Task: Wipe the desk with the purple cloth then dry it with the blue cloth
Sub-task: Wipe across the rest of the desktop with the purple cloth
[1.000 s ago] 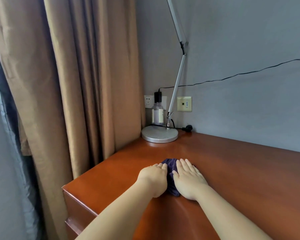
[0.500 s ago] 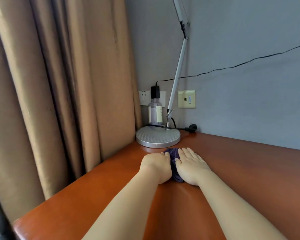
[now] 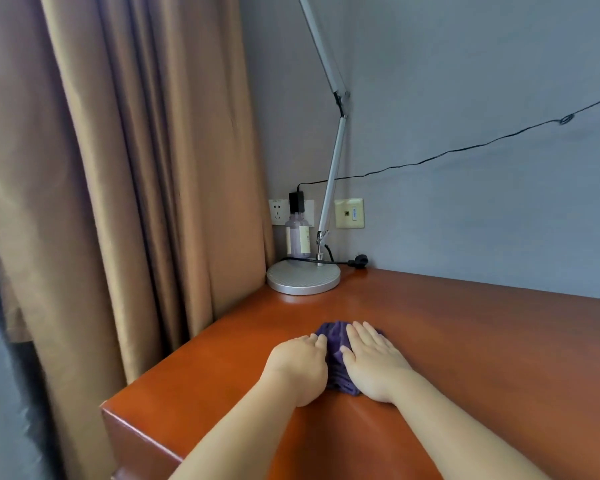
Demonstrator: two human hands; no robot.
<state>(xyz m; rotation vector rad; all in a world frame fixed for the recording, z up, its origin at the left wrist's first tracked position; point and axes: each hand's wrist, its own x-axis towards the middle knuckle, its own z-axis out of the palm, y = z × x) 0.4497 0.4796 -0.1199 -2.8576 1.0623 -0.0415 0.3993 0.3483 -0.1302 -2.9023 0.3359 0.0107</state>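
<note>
The first step is in hand — wiping with the purple cloth (image 3: 336,344), which lies bunched on the worktop (image 3: 482,341) near its left end, short of the lamp base (image 3: 303,279). The right hand (image 3: 373,363) presses flat on it, fingers straight. The left hand (image 3: 300,367) rests against the cloth's left side; its fingers look bent downward, though whether they pinch the fabric I cannot tell. Most of the surface to the right seems unwiped, so the next move calls for sweeping that way — the blue cloth is not in view.
</note>
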